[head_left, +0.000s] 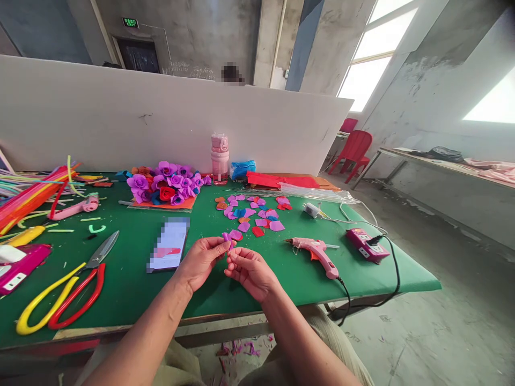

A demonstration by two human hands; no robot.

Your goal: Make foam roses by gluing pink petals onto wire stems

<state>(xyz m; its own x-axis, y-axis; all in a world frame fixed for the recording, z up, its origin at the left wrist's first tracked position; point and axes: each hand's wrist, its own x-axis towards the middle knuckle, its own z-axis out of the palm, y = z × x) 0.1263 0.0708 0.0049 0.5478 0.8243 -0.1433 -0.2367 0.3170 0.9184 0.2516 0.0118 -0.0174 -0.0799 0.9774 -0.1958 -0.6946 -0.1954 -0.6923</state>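
Both hands meet above the front of the green table. Between the fingertips of my left hand point(205, 260) is a small purple paper flower piece point(227, 237), pinched from the side. My right hand point(250, 271) is closed at its lower end, thumb and forefinger together; fingers hide part of the piece. Just beyond lie loose purple, red, blue and orange paper petals point(277, 225). To the right rests a pink hot glue gun point(317, 252), its nozzle pointing left. A phone point(169, 245) lies left of my hands. Farther back is a pile of finished paper flowers point(167, 183).
Scissors point(96, 262) with yellow and red handles lie at left, near a second pink glue gun point(76, 209) and colourful strips point(36, 195). A pink bottle point(219, 160) stands before the white partition point(173, 118). A power strip point(367, 245) and cables occupy the right side.
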